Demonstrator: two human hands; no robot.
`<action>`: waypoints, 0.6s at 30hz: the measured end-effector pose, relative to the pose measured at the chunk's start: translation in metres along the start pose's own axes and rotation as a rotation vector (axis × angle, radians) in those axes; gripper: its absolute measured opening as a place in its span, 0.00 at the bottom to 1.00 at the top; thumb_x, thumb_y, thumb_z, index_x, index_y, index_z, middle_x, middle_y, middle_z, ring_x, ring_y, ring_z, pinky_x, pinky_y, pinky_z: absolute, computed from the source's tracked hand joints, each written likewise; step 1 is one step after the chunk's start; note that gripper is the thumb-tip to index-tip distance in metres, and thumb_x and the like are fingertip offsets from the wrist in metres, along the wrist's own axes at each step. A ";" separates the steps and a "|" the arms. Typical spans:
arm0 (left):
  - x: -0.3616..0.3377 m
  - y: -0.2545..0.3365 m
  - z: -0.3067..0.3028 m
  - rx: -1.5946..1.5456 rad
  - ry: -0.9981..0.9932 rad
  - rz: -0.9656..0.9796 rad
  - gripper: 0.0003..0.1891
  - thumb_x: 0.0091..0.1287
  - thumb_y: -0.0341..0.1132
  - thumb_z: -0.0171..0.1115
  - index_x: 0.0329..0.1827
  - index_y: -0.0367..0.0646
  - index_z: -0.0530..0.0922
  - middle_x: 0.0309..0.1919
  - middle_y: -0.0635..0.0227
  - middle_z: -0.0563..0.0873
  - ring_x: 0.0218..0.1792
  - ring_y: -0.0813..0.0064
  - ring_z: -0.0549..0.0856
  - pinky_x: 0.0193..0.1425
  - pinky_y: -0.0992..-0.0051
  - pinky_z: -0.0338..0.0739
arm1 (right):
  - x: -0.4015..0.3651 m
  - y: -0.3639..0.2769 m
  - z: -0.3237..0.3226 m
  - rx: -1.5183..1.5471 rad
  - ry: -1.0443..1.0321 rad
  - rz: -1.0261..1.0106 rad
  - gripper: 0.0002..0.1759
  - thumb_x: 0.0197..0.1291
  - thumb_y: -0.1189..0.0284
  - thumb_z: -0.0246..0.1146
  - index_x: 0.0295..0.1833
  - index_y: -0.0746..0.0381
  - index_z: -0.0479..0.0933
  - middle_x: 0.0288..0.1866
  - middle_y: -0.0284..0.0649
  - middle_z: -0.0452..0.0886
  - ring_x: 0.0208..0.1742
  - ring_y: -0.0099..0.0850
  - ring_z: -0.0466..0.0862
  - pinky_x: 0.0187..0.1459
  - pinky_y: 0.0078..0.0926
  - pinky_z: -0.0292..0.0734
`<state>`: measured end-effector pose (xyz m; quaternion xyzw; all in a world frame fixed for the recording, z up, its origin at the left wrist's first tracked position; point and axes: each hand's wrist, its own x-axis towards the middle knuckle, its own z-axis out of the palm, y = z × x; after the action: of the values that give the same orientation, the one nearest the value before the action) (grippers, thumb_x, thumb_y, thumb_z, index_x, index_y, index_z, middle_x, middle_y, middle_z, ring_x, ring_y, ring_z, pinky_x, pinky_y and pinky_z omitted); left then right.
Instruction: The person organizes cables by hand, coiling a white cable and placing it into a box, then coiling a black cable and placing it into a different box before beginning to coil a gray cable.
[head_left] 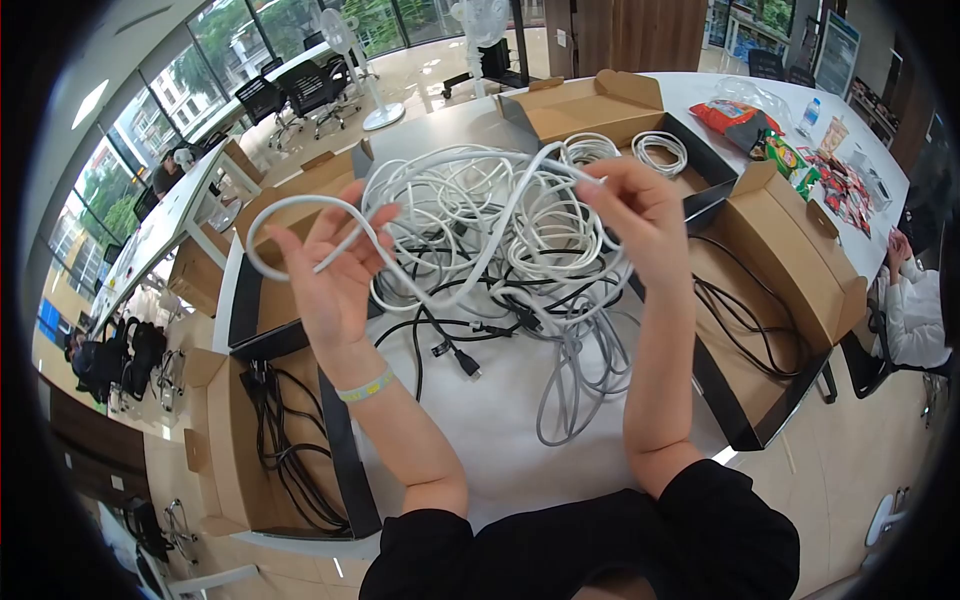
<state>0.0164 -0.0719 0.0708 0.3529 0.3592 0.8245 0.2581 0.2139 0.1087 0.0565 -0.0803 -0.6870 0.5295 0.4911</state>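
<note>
A long white cable (515, 215) stretches in loops between my two hands above a tangled pile. My left hand (335, 265) is turned palm up with loosely curled fingers, and a loop of this cable runs across them and past the thumb. My right hand (645, 215) pinches the same cable between thumb and fingers. Underneath lies a heap of white cables (470, 190), partly hidden by the raised loops. Black cables (440, 325) with a plug (468, 364) show at the heap's near side, beside a grey cable bundle (575, 400).
Open cardboard boxes surround the heap: one at left (215, 450) and one at right (765, 235) hold black cables; the back box (590, 105) has coiled white cables. Snack packets (735, 122) and a water bottle (810, 115) stand at back right. Another person's white sleeve (915, 315) is at far right.
</note>
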 end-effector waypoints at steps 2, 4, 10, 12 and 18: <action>-0.003 -0.003 0.003 0.052 -0.073 -0.085 0.38 0.64 0.63 0.34 0.58 0.31 0.63 0.46 0.43 0.77 0.18 0.86 0.65 0.22 0.86 0.63 | 0.001 -0.001 -0.007 -0.006 0.092 -0.005 0.06 0.51 0.74 0.64 0.35 0.64 0.78 0.16 0.21 0.64 0.18 0.10 0.58 0.20 0.11 0.48; -0.003 -0.006 0.001 0.031 -0.105 -0.082 0.37 0.65 0.61 0.35 0.59 0.33 0.62 0.47 0.44 0.76 0.18 0.89 0.63 0.21 0.89 0.60 | 0.003 0.002 -0.011 -0.057 0.110 -0.005 0.06 0.51 0.74 0.65 0.34 0.64 0.78 0.16 0.21 0.64 0.18 0.10 0.58 0.20 0.11 0.48; -0.003 -0.001 -0.004 -0.371 -0.141 -0.083 0.30 0.67 0.55 0.40 0.61 0.37 0.62 0.53 0.45 0.72 0.18 0.92 0.56 0.17 0.94 0.53 | 0.002 0.000 -0.020 -0.161 0.055 0.018 0.07 0.50 0.74 0.65 0.35 0.64 0.77 0.15 0.22 0.62 0.18 0.11 0.58 0.19 0.12 0.48; -0.007 0.005 -0.002 -0.403 -0.090 -0.058 0.29 0.67 0.54 0.41 0.60 0.37 0.63 0.54 0.45 0.71 0.18 0.92 0.57 0.17 0.94 0.53 | 0.000 -0.002 -0.018 -0.208 -0.030 0.042 0.07 0.50 0.74 0.64 0.35 0.64 0.77 0.15 0.22 0.63 0.18 0.11 0.58 0.19 0.13 0.49; -0.016 0.023 -0.024 -0.649 -0.172 0.075 0.23 0.68 0.45 0.45 0.56 0.32 0.65 0.61 0.50 0.64 0.23 0.85 0.63 0.18 0.87 0.55 | 0.002 0.003 -0.008 -0.551 -0.189 0.036 0.10 0.46 0.76 0.61 0.37 0.65 0.76 0.14 0.37 0.66 0.18 0.26 0.66 0.23 0.24 0.62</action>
<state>0.0039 -0.1068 0.0704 0.3335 0.0418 0.8721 0.3557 0.2177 0.1164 0.0548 -0.1733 -0.8460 0.3369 0.3752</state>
